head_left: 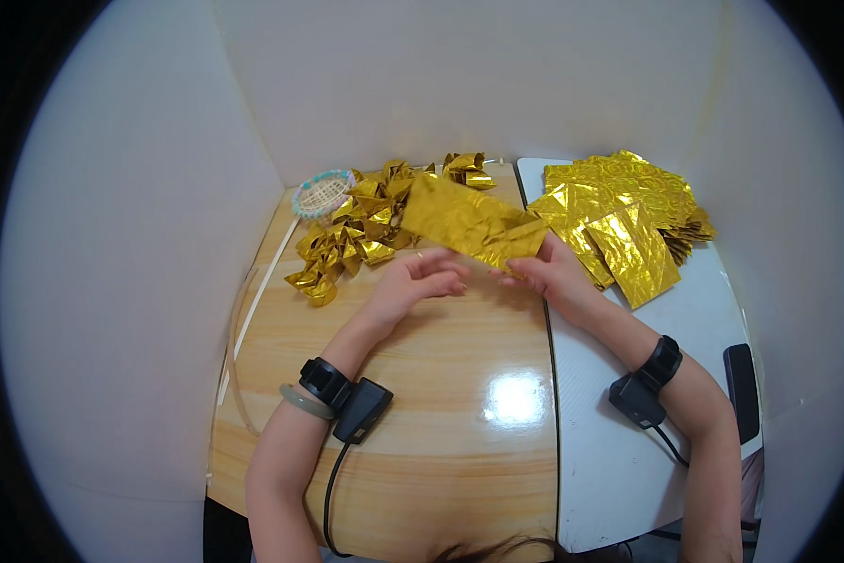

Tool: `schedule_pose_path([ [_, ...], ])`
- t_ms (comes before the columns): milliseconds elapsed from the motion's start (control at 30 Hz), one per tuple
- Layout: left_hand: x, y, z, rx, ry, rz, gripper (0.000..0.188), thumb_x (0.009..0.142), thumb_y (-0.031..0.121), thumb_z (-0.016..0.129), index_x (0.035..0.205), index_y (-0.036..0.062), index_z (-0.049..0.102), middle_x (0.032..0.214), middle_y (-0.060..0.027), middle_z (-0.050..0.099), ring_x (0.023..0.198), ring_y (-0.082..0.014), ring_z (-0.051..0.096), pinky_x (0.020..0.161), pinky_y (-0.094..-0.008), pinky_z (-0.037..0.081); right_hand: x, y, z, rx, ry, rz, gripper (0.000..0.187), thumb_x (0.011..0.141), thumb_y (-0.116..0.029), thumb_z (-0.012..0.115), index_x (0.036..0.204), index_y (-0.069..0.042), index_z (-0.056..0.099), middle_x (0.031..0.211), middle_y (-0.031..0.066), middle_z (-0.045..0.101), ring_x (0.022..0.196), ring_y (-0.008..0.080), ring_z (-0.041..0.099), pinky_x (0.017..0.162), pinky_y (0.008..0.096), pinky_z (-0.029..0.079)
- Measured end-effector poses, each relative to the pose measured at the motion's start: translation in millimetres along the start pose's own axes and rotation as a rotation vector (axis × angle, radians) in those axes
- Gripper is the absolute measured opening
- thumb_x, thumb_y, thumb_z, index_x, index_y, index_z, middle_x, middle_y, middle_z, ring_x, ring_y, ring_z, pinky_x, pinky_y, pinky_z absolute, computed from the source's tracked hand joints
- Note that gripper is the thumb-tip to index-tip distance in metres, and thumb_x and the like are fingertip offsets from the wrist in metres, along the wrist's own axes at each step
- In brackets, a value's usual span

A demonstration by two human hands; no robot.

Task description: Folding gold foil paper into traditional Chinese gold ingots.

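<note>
We see the gold sheet over the wooden table, long axis slanting upper left to lower right — right hand pinching its lower-right end. Left hand just below, fingers loosely parted, unclenched — we can't tell if it touches.

Crinkled, shiny foil sheet, glossy wood-grain tabletop (smooth-looking), matt wall

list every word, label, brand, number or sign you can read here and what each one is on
No readable text anywhere.
Gold sheet in the right hand: only creases visible.
Gold sheet pile: no lettering visible.
Black box on the left wrist: tiny pale mark, too small to read.
</note>
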State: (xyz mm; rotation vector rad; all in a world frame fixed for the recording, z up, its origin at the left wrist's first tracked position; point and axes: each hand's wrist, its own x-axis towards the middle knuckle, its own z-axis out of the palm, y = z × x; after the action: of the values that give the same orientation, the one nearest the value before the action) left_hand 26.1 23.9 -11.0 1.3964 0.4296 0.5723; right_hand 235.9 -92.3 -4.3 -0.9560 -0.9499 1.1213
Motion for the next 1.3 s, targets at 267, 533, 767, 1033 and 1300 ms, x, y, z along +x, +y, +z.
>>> schedule_pose_path([
  [267,-5.7,3.0,9.3,0.138,0.006,-0.009,0.034,0.086,0.016,0.064,0.114,-0.0036,0.057,0.105,-0.0099,0.065,0.090,-0.0171,0.064,0.079,-0.0276,0.052,-3.3,5.6,2.6,-0.327,-0.308,0.055,0.061,0.085,-0.009,0.066,0.136,-0.001,0.033,0.116,0.0085,0.057,0.098,0.0129,0.056,0.084,0.0268,0.047],
  [533,-2.6,1.8,3.6,0.077,0.027,-0.045,0.034,0.086,0.012,0.062,0.115,-0.0053,0.054,0.104,-0.0125,0.065,0.082,-0.0182,0.066,0.071,-0.0277,0.056,-6.7,-0.1,-1.3,-0.523,-0.099,-0.180,0.059,0.082,-0.007,0.063,0.134,-0.004,0.035,0.120,0.0118,0.050,0.113,0.0214,0.049,0.091,0.0341,0.046],
  [767,-3.2,1.7,6.4,-0.015,0.032,-0.021,0.033,0.088,0.011,0.060,0.116,-0.0063,0.054,0.106,-0.0142,0.065,0.085,-0.0197,0.067,0.074,-0.0278,0.055,-6.9,-7.0,0.9,-1.185,-0.307,-0.769,0.043,0.068,-0.003,0.068,0.109,-0.012,0.057,0.117,0.0110,0.049,0.116,0.0319,0.043,0.096,0.0396,0.040],
  [1033,-4.9,0.7,4.3,0.038,-0.018,-0.015,0.038,0.085,0.010,0.063,0.118,-0.0046,0.053,0.111,-0.0124,0.063,0.093,-0.0182,0.064,0.080,-0.0281,0.053,-5.8,-2.4,-1.6,-1.146,-0.334,-0.730,0.033,0.071,-0.005,0.070,0.102,-0.012,0.062,0.119,0.0085,0.051,0.115,0.0306,0.044,0.096,0.0378,0.041],
  [1300,-3.7,0.5,-0.4,0.039,-0.019,-0.048,0.039,0.083,0.009,0.064,0.119,-0.0022,0.054,0.113,-0.0102,0.062,0.098,-0.0170,0.062,0.082,-0.0286,0.052,-7.2,-1.7,-0.7,-0.751,-0.209,-0.312,0.037,0.075,0.007,0.049,0.105,-0.008,0.063,0.103,0.0095,0.061,0.102,0.0178,0.057,0.082,0.0296,0.047],
])
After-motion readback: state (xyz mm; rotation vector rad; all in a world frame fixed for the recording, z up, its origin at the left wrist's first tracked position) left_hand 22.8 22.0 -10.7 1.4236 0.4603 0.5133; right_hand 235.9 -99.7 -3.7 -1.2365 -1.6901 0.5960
